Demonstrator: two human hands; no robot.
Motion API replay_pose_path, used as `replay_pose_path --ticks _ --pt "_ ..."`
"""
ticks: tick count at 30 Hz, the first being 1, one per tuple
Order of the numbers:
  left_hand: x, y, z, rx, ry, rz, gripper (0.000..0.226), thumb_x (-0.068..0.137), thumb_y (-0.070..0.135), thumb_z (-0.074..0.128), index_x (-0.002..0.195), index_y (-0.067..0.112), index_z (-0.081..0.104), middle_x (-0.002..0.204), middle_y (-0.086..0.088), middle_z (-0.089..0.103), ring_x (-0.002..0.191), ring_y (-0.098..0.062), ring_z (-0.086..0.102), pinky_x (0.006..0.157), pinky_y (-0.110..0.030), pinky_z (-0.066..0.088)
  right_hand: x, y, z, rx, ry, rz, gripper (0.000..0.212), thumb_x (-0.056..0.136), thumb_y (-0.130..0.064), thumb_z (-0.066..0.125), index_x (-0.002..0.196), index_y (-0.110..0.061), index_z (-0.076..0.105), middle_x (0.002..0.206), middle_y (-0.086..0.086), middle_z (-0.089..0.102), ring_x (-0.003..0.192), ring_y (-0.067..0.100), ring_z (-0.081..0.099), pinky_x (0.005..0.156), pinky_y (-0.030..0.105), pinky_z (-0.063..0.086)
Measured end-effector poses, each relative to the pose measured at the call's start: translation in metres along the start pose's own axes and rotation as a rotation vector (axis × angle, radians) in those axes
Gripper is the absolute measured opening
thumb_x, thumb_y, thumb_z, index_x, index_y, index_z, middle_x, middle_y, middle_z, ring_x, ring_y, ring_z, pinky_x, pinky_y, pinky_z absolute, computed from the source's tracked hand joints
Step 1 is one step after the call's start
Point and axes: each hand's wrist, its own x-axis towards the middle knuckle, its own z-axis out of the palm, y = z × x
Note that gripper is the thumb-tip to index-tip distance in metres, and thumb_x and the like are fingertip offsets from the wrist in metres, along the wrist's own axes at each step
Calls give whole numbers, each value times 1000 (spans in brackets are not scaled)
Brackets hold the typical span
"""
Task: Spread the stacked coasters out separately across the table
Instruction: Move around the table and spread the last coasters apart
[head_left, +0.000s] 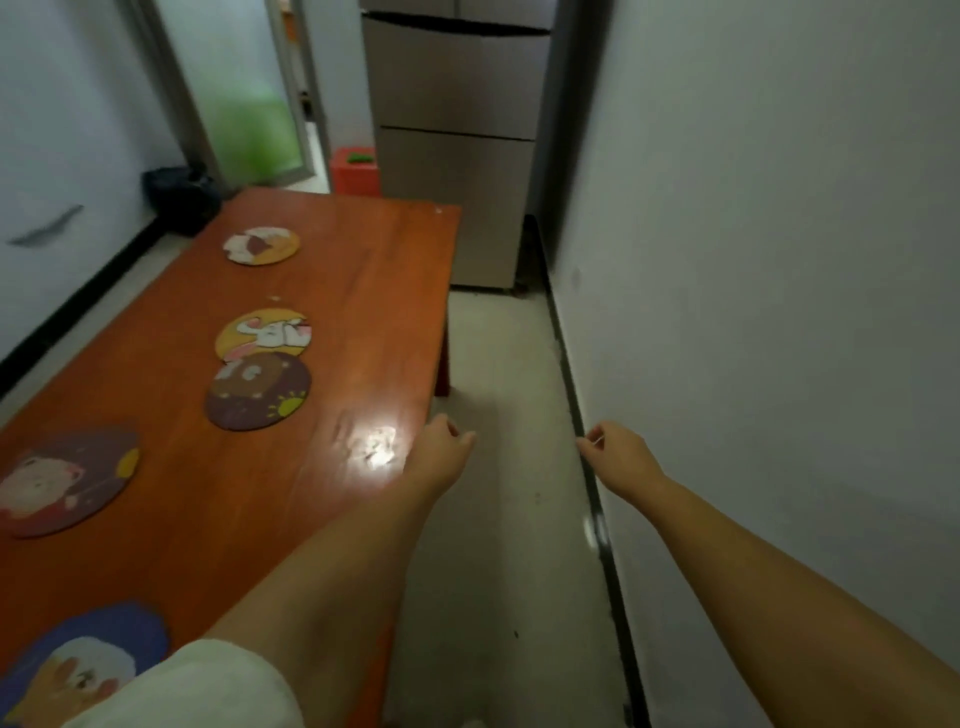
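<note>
Bare forearms, white short sleeve (208, 686)

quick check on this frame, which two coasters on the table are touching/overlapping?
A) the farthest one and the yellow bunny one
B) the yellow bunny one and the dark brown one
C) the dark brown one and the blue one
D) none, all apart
B: the yellow bunny coaster and the dark brown coaster meet at their edges mid-table, while the farthest coaster and the blue coaster each lie apart.

Legible text, labels, brands, numbers, signs: none. Coasters (260, 392) carry cartoon pictures only; fridge (457, 130) front shows no readable marking.
</note>
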Motion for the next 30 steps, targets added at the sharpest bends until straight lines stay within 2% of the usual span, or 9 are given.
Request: replay_pose_path --ticks 5,8,10,13,15,17,23,27,30 --pt "27 -42 -64 -79 143 -177 28 90 28 60 101 3 57 102 -24 64 95 -38 62 77 -38 46 68 -80 32 -60 -131 -169 32 94 -27 53 99 2 65 106 22 70 99 36 63 84 39 49" --pt "30 -79 -105 -111 275 -343 26 91 31 59 91 7 50 90 -14 55 81 -30 51 70 -35 38 97 -140 71 -131 -247 -336 32 94 -28 54 105 1 64 111 22 69 105 36 63 86 37 48" --pt "34 -100 -128 -99 373 -441 23 92 29 59 89 10 48 90 -9 54 85 -30 53 71 -36 40 111 -179 98 -155 -337 -440 33 93 -29 54 108 -1 62 112 21 68 106 35 62 84 36 47" --pt "49 -120 -152 -114 502 -549 20 93 28 57 85 13 47 90 -7 54 82 -29 53 69 -36 41 137 -227 133 -187 -460 -566 34 93 -34 53 109 -4 59 110 17 68 99 33 61 73 32 41" --pt "62 -125 -156 -157 562 -613 22 93 30 56 80 16 46 88 -7 53 74 -25 48 62 -32 38 157 -249 151 -188 -533 -623 34 93 -33 54 108 -3 58 109 18 67 91 31 59 72 33 42" --pt "74 -125 -155 -198 595 -668 20 94 31 56 85 15 46 89 -7 52 74 -25 47 61 -32 36 177 -265 163 -208 -589 -649 34 93 -32 54 109 -2 58 109 19 66 89 31 58 73 33 43" --pt "103 -125 -146 -287 636 -821 16 96 29 55 93 15 47 95 -6 51 83 -27 49 71 -36 40 223 -306 192 -330 -690 -755 32 93 -26 56 111 0 60 114 18 66 104 34 60 78 34 44" --pt "122 -139 -154 -291 640 -941 15 95 28 56 96 14 49 98 -9 52 85 -28 51 73 -38 44 232 -334 226 -402 -727 -809 32 91 -23 55 111 2 59 107 22 65 99 37 60 81 41 50" --pt "139 -154 -169 -268 629 -1016 33 95 26 55 120 4 56 122 -19 60 108 -37 58 87 -43 49 236 -353 253 -416 -756 -735 28 91 -21 56 103 4 60 99 24 63 90 34 59 81 42 52"
